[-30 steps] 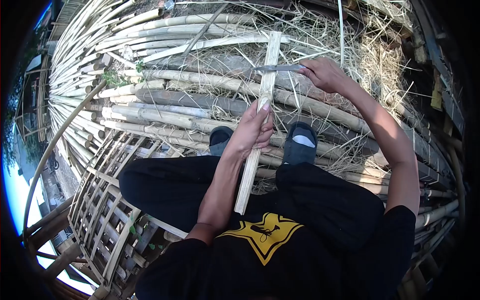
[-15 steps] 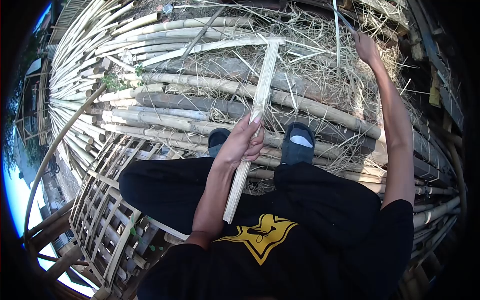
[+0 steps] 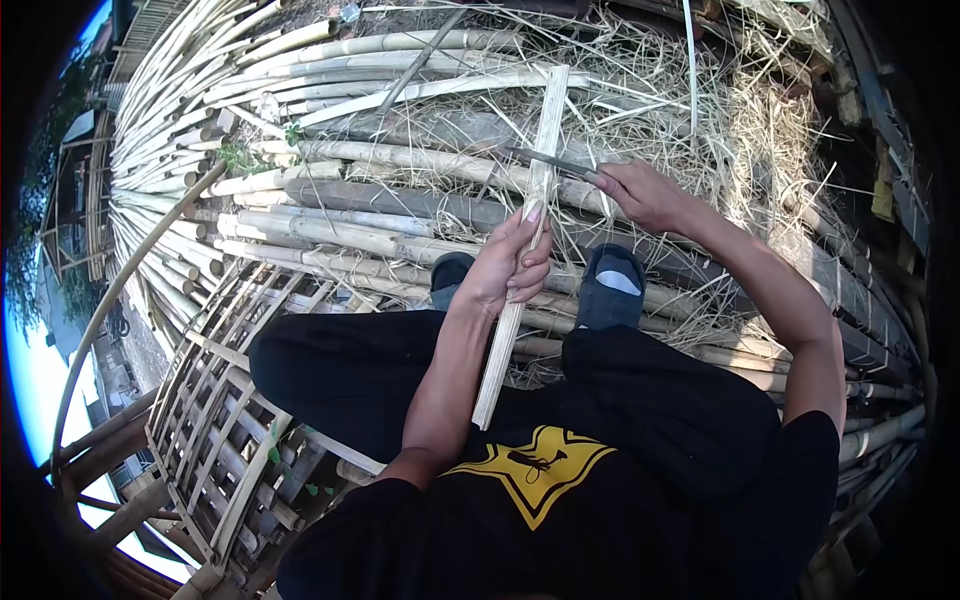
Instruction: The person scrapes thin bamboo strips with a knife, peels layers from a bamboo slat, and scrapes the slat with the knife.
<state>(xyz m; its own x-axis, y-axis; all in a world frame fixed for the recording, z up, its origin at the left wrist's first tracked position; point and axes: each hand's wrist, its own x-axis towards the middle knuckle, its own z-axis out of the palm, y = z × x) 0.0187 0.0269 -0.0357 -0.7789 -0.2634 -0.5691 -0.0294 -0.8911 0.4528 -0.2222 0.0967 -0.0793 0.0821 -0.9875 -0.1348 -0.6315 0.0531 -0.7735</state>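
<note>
My left hand (image 3: 510,262) is closed around a pale split bamboo strip (image 3: 550,120), thumb lying along its upper face. The strip slants from my lap up toward the bamboo poles, and its lower end lies near my shirt. My right hand (image 3: 640,195) grips the handle of a long dark-bladed knife (image 3: 548,158). Its blade crosses the strip a short way above my left thumb; whether the edge touches the wood I cannot tell.
Bamboo poles (image 3: 400,155) lie side by side under my feet, strewn with thin shavings (image 3: 660,110). A woven bamboo lattice (image 3: 225,400) stands at lower left. A curved pole (image 3: 130,265) rises at the left. Dark timbers (image 3: 880,130) line the right side.
My right hand has swung the knife down and left from the upper right to the strip. My left hand keeps its hold on the strip.
</note>
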